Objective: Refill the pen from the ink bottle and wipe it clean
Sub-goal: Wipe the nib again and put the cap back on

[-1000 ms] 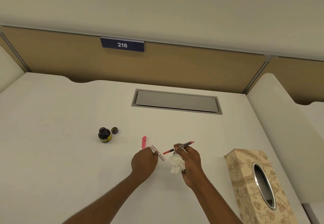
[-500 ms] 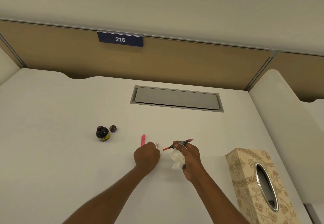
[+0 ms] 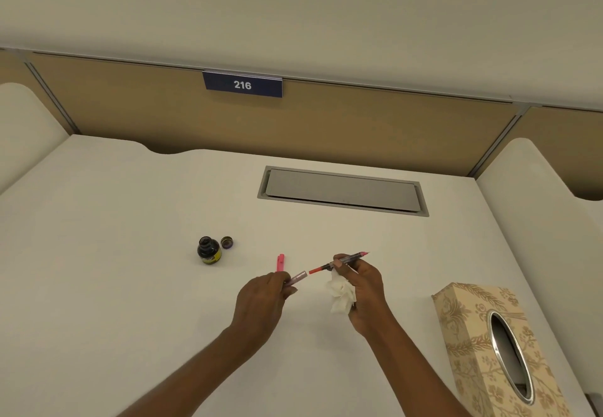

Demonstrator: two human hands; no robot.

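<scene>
My right hand [image 3: 363, 289] grips the thin pen body [image 3: 339, 263] with red ends, held level, and pins a crumpled white tissue [image 3: 341, 296] against its palm. My left hand [image 3: 261, 299] holds the clear pen barrel [image 3: 297, 277], whose open end points at the pen's near red tip with a small gap between them. A pink pen cap [image 3: 280, 262] lies on the desk just behind my left hand. The open ink bottle [image 3: 208, 250] stands to the left, with its lid [image 3: 227, 242] beside it.
A patterned tissue box [image 3: 483, 345] stands at the right front. A grey cable hatch [image 3: 342, 191] is set into the white desk [image 3: 98, 269] at the back. Beige partition panels with a "216" sign [image 3: 242, 84] close off the rear, and white dividers flank both sides.
My left hand has turned the barrel so that its open end points right toward the pen tip. My right hand keeps the pen and tissue almost still.
</scene>
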